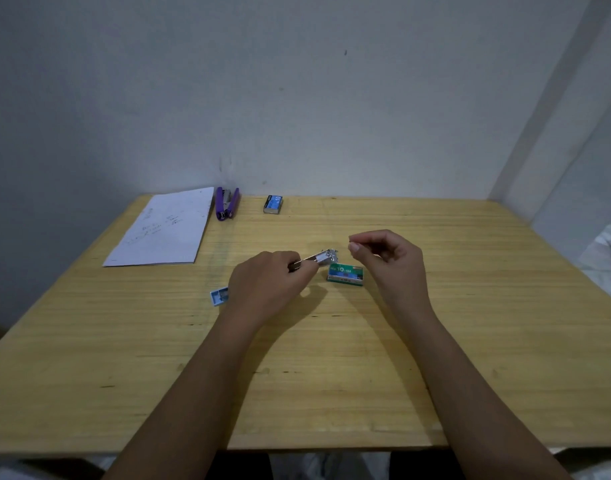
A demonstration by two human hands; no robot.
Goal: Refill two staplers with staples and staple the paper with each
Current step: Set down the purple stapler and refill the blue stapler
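A pale wooden table [435,358] with a fine straight grain fills the lower view, its far edge against a plain bluish-white wall [297,98]. At the far left lies a white sheet of paper [165,233], flat, rectangular, with faint handwriting on it. Just to the right of it rests a purple stapler [226,203], swung open into a narrow V, its plastic arms glossy. Farther right, apart from it, sits a small blue staple box [273,204].

Both forearms reach in from the bottom edge, bare, angled toward the table's middle. The left hand [262,284] is knuckles-up, fingers curled and clamped on a small metal stapler [323,258]; its shiny silver front end sticks out past the fingertips to the right, raised off the wood. The right hand [390,261] hovers near that end, not touching it, wrist lifted, thumb and forefinger pinched together; whether anything is held between them is too small to tell.

Below the metal tip, between the two hands, lies a green staple box [345,273] of printed card. A light-blue open tray [219,296] lies just left of the left hand.
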